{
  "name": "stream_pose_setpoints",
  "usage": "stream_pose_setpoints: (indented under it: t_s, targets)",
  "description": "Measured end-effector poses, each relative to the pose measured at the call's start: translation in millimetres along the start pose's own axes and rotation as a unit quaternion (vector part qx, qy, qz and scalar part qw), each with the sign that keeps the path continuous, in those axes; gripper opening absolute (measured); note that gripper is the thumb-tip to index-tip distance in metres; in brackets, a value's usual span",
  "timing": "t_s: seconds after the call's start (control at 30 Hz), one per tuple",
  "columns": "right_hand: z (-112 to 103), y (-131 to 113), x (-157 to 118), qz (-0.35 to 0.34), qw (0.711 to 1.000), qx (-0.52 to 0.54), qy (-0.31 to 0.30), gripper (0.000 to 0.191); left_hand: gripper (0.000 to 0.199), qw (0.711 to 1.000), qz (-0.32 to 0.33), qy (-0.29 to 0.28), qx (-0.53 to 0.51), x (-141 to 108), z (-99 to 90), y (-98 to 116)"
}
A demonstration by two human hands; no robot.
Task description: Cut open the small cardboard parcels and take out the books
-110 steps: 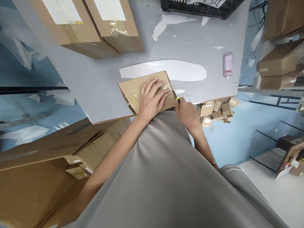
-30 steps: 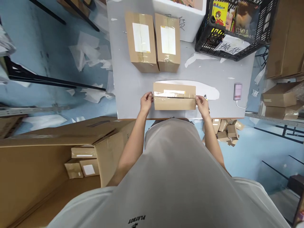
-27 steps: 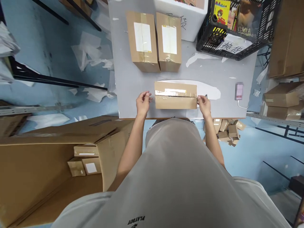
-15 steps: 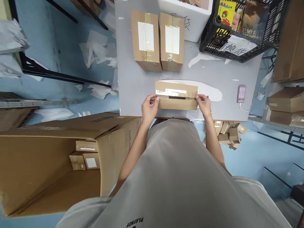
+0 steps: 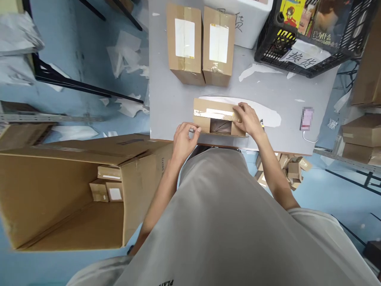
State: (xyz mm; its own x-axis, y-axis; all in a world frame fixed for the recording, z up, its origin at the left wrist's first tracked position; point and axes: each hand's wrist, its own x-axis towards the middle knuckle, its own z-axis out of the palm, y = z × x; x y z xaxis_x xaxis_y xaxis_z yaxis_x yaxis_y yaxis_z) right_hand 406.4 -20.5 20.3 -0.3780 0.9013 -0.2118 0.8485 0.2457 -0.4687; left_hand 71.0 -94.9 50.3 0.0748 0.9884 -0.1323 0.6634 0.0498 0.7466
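Observation:
A small cardboard box (image 5: 214, 104) lies near the front edge of the table, its near side opened out and a dark gap showing its inside between two short side flaps. What lies inside is too dim to name. My left hand (image 5: 185, 139) is closed with thumb and fingertips at the box's near left corner. At the right end, my right hand (image 5: 249, 119) has its fingers over the top edge and the thumb by the right side flap, gripping the cardboard. A white sheet (image 5: 266, 115) lies flat behind the box.
Two taped cardboard boxes with white labels (image 5: 185, 37) stand at the back, beside a white foam box (image 5: 248, 24) and a black crate (image 5: 297, 65) holding books. A phone (image 5: 306, 119) on a cable lies right. A large open carton (image 5: 62, 234) holds several small boxes at left.
The box's near flap has opened down, showing the inside. My right hand has moved up onto the top edge; my left hand stays by the left corner. The view has shifted slightly.

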Motion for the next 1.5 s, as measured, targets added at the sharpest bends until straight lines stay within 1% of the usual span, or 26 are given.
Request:
stream_pose_setpoints:
  t_s: [0.13,0.23,0.33,0.47,0.53,0.63,0.77,0.83,0.87,0.97,1.0,1.07,1.13,1.2,1.23,1.33,1.4,1.5]
  targets:
    - [-7.2,2.2,2.2,-0.039,0.997,-0.057,-0.029,0.054,0.017,1.0,-0.009,-0.009,0.004,-15.7,2.5,-1.0]
    - [-12.0,3.8,6.3,-0.072,0.991,-0.103,-0.055,0.051,0.019,0.999,-0.015,-0.036,0.011,-29.4,8.0,-9.9]
    - [-10.9,9.7,10.8,-0.108,0.983,-0.132,-0.069,0.053,0.016,0.998,-0.028,-0.051,0.019,-36.7,19.9,-21.3]
    - [-5.7,18.5,11.2,-0.144,0.976,-0.14,-0.079,0.058,0.007,0.998,-0.027,-0.052,0.029,-34.4,40.3,-32.7]
    - [-4.5,20.2,10.2,-0.156,0.973,-0.151,-0.082,0.059,0.004,0.997,-0.023,-0.059,0.034,-31.5,47.2,-35.6]
    - [-6.5,19.4,13.2,-0.163,0.967,-0.18,-0.083,0.058,0.006,0.996,-0.012,-0.074,0.039,-28.7,51.5,-37.7]
    - [-16.8,19.1,28.0,-0.168,0.96,-0.201,-0.104,0.051,0.006,0.996,-0.002,-0.081,0.048,-26.6,52.7,-40.6]
    - [-23.8,22.0,35.4,-0.143,0.968,-0.187,-0.09,0.049,0.005,0.996,-0.001,-0.078,0.05,-25.7,53.8,-42.9]
    - [-27.0,24.6,38.3,-0.121,0.975,-0.171,-0.07,0.048,0.004,0.996,-0.001,-0.075,0.05,-25.5,54.6,-44.1]
    - [-31.0,37.3,44.4,-0.048,0.996,-0.072,0.027,0.048,0.004,0.996,0.0,-0.07,0.051,-26.2,57.1,-46.7]
    - [-29.3,43.0,46.7,-0.027,0.997,-0.027,0.062,0.05,0.005,0.996,0.0,-0.067,0.052,-26.8,57.9,-47.2]
    - [-20.2,55.3,53.6,0.014,0.991,0.065,0.12,0.055,0.006,0.997,0.001,-0.062,0.052,-28.0,59.0,-47.6]
    - [-4.8,66.9,64.1,0.055,0.976,0.146,0.154,0.062,0.006,0.997,0.004,-0.059,0.05,-28.2,59.4,-47.4]
    - [12.8,75.6,76.4,0.104,0.959,0.208,0.164,0.065,0.005,0.997,0.005,-0.058,0.049,-26.8,59.0,-46.9]
    - [20.8,78.4,82.2,0.134,0.951,0.229,0.161,0.064,0.005,0.997,0.005,-0.06,0.05,-25.5,58.6,-46.5]
    - [35.2,81.3,94.0,0.213,0.935,0.254,0.128,0.051,0.005,0.996,0.002,-0.069,0.056,-21.1,57.0,-44.3]
    - [35.7,78.6,95.6,0.23,0.936,0.244,0.109,0.042,0.006,0.995,0.0,-0.074,0.06,-19.3,55.7,-42.1]
    - [27.2,65.9,89.0,0.216,0.952,0.178,0.125,0.036,0.007,0.995,-0.005,-0.079,0.059,-18.6,52.0,-38.8]
